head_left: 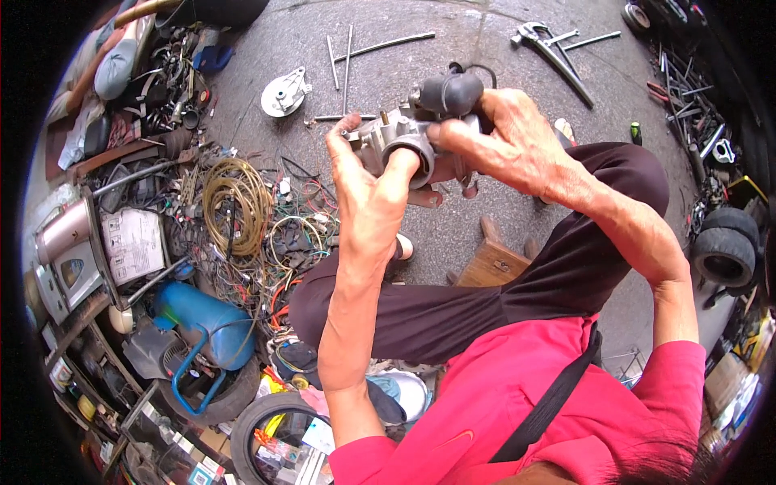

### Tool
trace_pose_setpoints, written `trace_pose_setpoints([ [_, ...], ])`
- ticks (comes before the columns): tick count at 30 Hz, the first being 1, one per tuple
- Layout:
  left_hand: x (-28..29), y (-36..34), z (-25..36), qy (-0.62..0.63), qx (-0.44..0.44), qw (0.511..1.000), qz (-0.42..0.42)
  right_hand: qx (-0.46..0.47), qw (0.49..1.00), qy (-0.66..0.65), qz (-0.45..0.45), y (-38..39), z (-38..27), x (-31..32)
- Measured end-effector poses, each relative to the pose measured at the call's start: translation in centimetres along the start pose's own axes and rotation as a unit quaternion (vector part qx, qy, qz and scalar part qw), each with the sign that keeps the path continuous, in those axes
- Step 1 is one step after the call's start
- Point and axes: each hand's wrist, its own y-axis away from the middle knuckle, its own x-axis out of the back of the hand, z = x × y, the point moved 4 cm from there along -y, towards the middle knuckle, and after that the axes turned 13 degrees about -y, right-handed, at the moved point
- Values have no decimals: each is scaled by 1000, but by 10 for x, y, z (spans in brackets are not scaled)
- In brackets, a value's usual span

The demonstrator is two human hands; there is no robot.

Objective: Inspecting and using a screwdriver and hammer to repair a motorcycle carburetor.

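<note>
In front of me, above the ground, I hold a grey metal carburetor (394,129) with a round open bore and a black dome-shaped part (453,94) on its far right side. My left hand (365,187) grips its left side, fingertips round the far edge and the thumb at the mouth of the bore. Around the right side, next to the black part, my right hand (511,145) is closed, its thumb pressed against the metal body. Some of its fingers are hidden behind the carburetor.
On the ground beyond lie a round metal brake plate (284,92), thin metal rods (384,44) and a metal stand (558,58). A small wooden stool (491,263) is near my legs. Left are coiled hose (234,206), tangled wires and a blue tank (206,323); right, tyres (725,255).
</note>
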Motion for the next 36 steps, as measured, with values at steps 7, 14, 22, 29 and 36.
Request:
trace_pose_setpoints([
  [7, -3, -2, -1, -42, -8, 999, 9, 6, 998, -15, 52, 3, -7, 2],
  [14, -3, 1, 1, -63, -44, 997, 26, -2, 998, -53, 42, 6, -2, 3],
  [22, -14, 17, 27, -317, -292, 889, 154, -32, 960, -257, 107, -1, 13, -3],
  [29, -27, 22, 25, -470, -337, 794, 185, 71, 949, -259, 164, -4, 17, -9],
  [36, -26, 20, 11, -365, -288, 877, 121, 95, 955, -242, 146, 1, 18, -12],
])
